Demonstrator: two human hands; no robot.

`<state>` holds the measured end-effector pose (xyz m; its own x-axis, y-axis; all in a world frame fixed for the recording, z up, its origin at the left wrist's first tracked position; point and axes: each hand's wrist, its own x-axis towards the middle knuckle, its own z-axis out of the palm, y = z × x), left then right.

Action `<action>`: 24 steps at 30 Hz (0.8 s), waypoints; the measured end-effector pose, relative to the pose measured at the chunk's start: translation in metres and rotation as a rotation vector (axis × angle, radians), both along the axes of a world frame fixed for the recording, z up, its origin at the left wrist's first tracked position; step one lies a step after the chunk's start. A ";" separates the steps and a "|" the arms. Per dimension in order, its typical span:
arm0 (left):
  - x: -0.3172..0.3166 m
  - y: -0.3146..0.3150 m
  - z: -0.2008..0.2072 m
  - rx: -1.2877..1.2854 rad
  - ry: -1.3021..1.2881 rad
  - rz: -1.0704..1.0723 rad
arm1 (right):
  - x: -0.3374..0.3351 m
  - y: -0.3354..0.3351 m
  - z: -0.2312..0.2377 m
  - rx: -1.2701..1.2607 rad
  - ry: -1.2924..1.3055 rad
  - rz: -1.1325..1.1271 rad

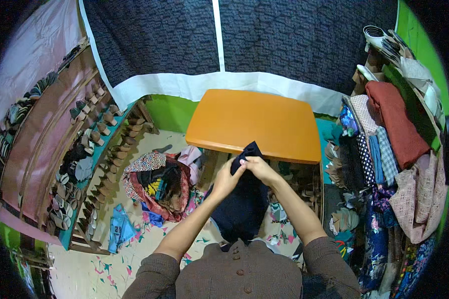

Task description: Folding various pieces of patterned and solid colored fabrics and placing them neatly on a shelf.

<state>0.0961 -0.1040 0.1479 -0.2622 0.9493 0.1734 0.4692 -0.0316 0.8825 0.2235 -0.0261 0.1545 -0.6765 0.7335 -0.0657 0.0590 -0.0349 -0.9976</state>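
Both my hands pinch a dark navy cloth (253, 149) at chest height, close to the near edge of an orange table (254, 119). My left hand (226, 178) has its fingers closed on the left side of the cloth. Gripping it from the right, my right hand (261, 169) almost meets the left one, thumbs near each other. A corner of the cloth sticks up above the fingers. Below the hands dark fabric covers my lap; whether it is all one piece I cannot tell.
A heap of mixed cloth (157, 212) and a blue piece of fabric (120, 228) lie on the scrap-strewn floor to the left. Wooden racks (96, 209) hold many shoe forms. Folded fabrics (396, 124) crowd the right shelf; a dark curtain (159, 40) hangs behind.
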 end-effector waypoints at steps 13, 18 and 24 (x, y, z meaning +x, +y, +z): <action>0.008 0.042 0.028 0.105 0.193 0.217 | 0.013 0.036 0.002 -0.071 -0.049 0.053; 0.006 0.043 0.040 0.103 0.154 0.221 | 0.011 0.033 0.041 -0.090 -0.065 0.139; 0.025 0.039 0.033 -0.020 -0.032 0.015 | 0.011 0.037 0.049 0.091 -0.124 -0.041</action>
<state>0.1212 -0.0647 0.1805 -0.2817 0.9483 0.1461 0.4407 -0.0073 0.8976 0.2347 0.0106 0.2033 -0.6370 0.7668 -0.0789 0.1826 0.0507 -0.9819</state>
